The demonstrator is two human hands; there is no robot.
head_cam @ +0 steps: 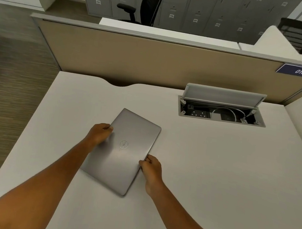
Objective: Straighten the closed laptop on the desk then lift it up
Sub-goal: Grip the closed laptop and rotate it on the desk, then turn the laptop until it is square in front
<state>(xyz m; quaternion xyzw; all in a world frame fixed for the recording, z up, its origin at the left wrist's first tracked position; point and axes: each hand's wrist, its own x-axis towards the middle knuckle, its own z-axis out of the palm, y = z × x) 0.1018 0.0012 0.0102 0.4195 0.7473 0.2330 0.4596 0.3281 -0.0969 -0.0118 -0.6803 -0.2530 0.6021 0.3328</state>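
Note:
A closed silver laptop (124,154) lies flat on the white desk (205,175), turned at an angle to the desk's edges, its round logo facing up. My left hand (99,133) grips its left long edge near the far corner, thumb on the lid. On the opposite long edge my right hand (151,167) holds the laptop about midway, fingers curled around the side.
An open cable box (220,112) with its lid raised, sockets and a white cable inside sits at the back right of the desk. A beige partition (151,59) runs along the far edge. The desk's left edge drops to carpeted floor (10,91).

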